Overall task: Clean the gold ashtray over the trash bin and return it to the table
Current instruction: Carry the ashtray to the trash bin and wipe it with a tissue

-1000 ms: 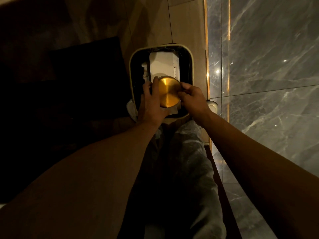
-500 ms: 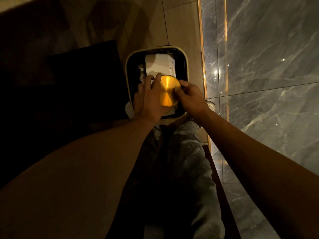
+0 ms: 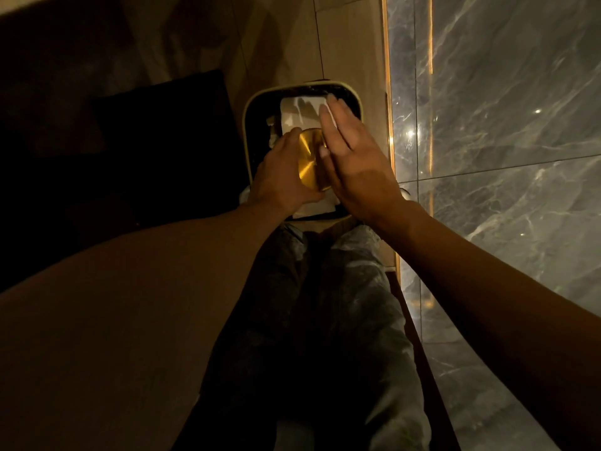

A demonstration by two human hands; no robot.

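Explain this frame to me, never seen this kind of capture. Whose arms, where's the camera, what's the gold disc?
No robot here: a person wears a wide-angle camera on the head, looking down, so the two bare arms are their own. The left hand grips the gold ashtray, tilted on edge so its flat round face shows. The right hand is open and flat, fingers straight, beside the ashtray; whether it touches is hard to tell. Both are above a trash bin with a pale rim, standing on the floor, with white paper inside. The person's trousers fill the bottom, a grey marble wall the right. The left side is too dark to read.
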